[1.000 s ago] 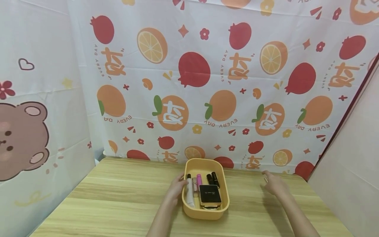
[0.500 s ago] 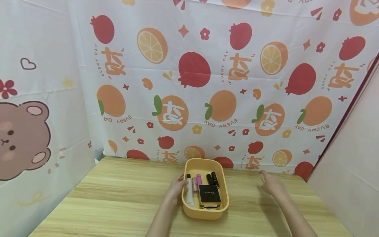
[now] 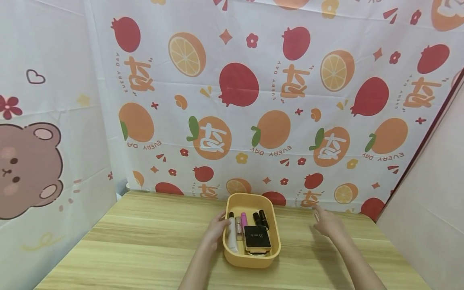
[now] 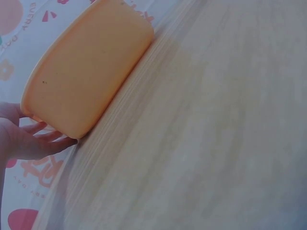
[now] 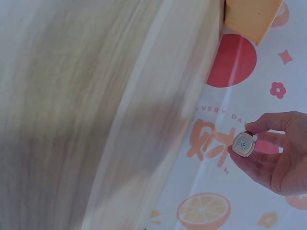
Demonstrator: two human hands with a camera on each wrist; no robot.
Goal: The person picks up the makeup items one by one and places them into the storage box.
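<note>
In the head view, my left hand [image 3: 215,229] grips the left wall of a yellow plastic bin [image 3: 250,262], thumb at the rim. Its fingers [image 4: 41,143] lie against the bin's outside in the left wrist view. Inside are a white squeeze tube [image 3: 232,237], a small clear bottle [image 3: 238,228], a pink tube [image 3: 244,219], a black compact [image 3: 257,236] and two black lipstick-like tubes [image 3: 260,219]. To the right of the bin, my right hand [image 3: 329,224] pinches a small cosmetic tube [image 5: 243,144] with a rounded-square end; its length is hidden.
The bin stands on a wood-grain table [image 3: 152,237]. Behind the table hangs a fruit-print cloth [image 3: 166,121]; a bear-print cloth [image 3: 79,141] covers the left side and a pale wall [image 3: 431,193] closes the right.
My right hand has moved slightly left, nearer to the bin, with the small tube. The left hand and the bin have stayed in place.
</note>
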